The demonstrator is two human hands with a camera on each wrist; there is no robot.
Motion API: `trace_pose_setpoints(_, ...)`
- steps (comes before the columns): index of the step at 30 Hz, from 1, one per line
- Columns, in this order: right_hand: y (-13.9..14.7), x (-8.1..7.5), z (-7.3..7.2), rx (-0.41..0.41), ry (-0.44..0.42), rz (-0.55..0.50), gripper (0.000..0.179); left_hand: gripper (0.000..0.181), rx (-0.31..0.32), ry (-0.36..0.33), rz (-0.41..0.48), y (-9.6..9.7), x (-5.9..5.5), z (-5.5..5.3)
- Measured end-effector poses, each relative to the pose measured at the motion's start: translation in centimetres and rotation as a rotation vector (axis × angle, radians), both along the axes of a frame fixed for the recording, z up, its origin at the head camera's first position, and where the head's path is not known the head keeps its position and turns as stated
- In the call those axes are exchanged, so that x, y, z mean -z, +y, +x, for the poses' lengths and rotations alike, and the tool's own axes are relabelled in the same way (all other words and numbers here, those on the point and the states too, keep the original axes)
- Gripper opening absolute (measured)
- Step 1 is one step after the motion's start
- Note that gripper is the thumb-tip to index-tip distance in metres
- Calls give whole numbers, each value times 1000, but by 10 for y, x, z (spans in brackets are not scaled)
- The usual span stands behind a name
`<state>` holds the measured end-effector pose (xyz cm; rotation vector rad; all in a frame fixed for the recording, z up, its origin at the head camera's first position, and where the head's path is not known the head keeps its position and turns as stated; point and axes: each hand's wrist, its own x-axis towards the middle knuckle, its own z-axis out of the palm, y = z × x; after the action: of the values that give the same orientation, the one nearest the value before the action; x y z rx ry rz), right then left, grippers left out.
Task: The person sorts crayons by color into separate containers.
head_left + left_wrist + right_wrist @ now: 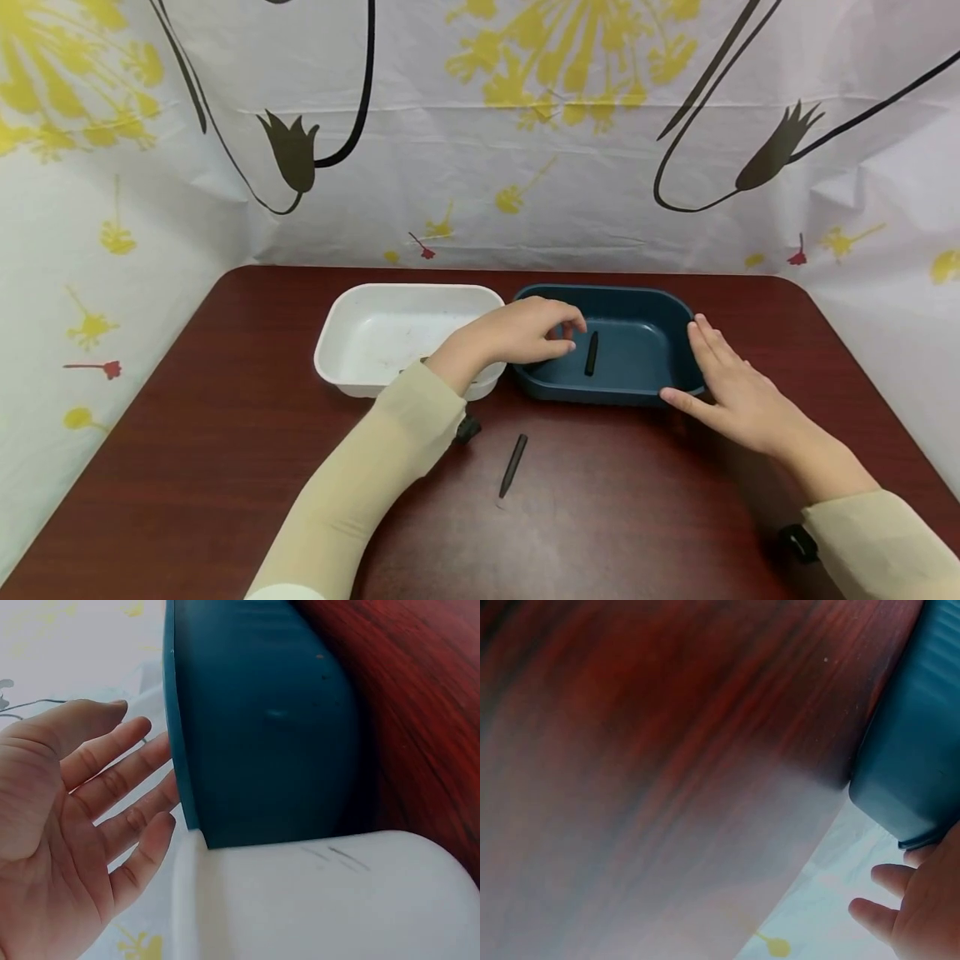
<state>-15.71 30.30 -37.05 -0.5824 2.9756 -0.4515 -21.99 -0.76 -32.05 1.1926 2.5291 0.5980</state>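
Note:
My left hand [529, 330] hovers over the left end of a dark blue tray [600, 393], fingers loosely bent. Nothing sits between its fingers in the left wrist view, where the palm and parted fingers show beside the tray's rim. Inside the tray, just right of those fingertips, lies a short black crayon [592, 354]. My right hand [738, 400] rests against the tray's right end with its fingers straight. A second black crayon [513, 467], pointed at its near end, lies on the table in front of the trays.
A white tray [408, 289] stands close to the blue tray's left side, partly hidden by my left wrist; dark marks show on its wall [337, 855]. Both trays are on a dark red-brown table [247, 400]. A patterned white sheet [450, 192] hangs behind it.

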Motion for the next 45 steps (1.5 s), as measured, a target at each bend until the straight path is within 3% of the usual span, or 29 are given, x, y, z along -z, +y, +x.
trace_pose_setpoints(8,0,0,0,4,0,-1,95,31,-33,0,13,-11,3,7)
trace_pose_setpoints(25,-1,2,4,9,3,-24,95,32,-30,13,62,-25,8,23)
trace_pose_setpoints(34,0,2,1,5,6,-16,95,32,-8,85,70,-29,3,33)
trace_pose_setpoints(45,-1,2,0,11,5,-4,95,33,-23,61,65,-36,-1,46)
